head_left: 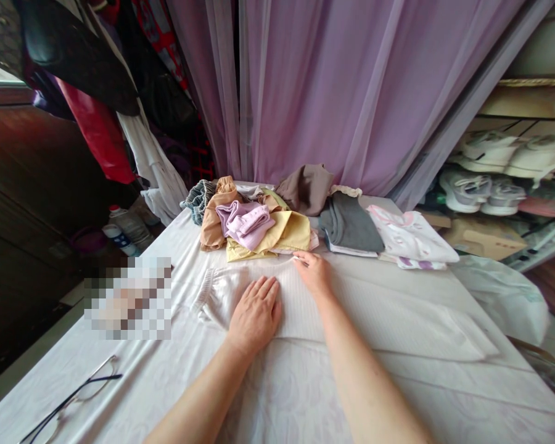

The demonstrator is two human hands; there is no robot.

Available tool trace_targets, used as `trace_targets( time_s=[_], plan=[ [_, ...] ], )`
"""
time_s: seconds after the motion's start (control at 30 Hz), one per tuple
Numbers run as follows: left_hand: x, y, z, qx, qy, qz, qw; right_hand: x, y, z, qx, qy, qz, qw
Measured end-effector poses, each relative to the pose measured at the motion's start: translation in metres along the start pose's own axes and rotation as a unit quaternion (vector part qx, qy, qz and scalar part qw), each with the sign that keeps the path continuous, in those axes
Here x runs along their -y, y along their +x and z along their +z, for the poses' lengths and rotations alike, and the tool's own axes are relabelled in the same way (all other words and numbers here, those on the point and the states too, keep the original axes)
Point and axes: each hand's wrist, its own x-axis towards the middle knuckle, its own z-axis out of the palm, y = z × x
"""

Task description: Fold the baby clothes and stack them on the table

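Note:
A pair of white ribbed trousers (pixel 365 311) lies stretched across the table, its gathered elastic waist at the left and its narrow leg ends at the right. Flat on the cloth near the waist rests my left hand (pixel 255 313), fingers extended. My right hand (pixel 313 272) pinches the far edge of the trousers between thumb and fingers. Just beyond is a loose heap of clothes, with a lilac garment (pixel 245 223) and a yellow garment (pixel 287 231) on top.
Folded dark grey clothing (pixel 351 223) and a folded white garment with pink trim (pixel 409 234) sit at the far right of the table. Glasses (pixel 81 394) lie at the near left, below a blurred patch. A purple curtain (pixel 314 86) hangs behind; a shoe rack stands right.

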Motion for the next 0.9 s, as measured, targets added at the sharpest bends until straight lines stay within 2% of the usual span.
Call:
trace_targets(
  time_s=[0.17, 0.3, 0.43, 0.6, 0.9],
  plan=[
    [-0.007, 0.0, -0.009, 0.01, 0.018, -0.037, 0.999, 0.004, 0.0, 0.001, 0.015, -0.058, -0.029, 0.998],
    [-0.009, 0.001, -0.015, 0.014, 0.026, -0.039, 0.999, 0.004, -0.003, -0.006, 0.018, -0.079, -0.049, 0.995],
    [-0.008, 0.001, -0.015, 0.012, 0.023, -0.038, 0.999, -0.012, -0.007, -0.029, 0.033, -0.095, -0.062, 0.993],
    [-0.007, 0.002, -0.015, 0.01, 0.022, -0.036, 0.999, -0.04, -0.01, -0.052, 0.068, -0.062, -0.049, 0.995],
    [-0.006, 0.001, -0.013, 0.014, 0.035, -0.028, 0.999, -0.041, -0.01, -0.043, -0.04, -0.089, -0.086, 0.991]
  ],
)
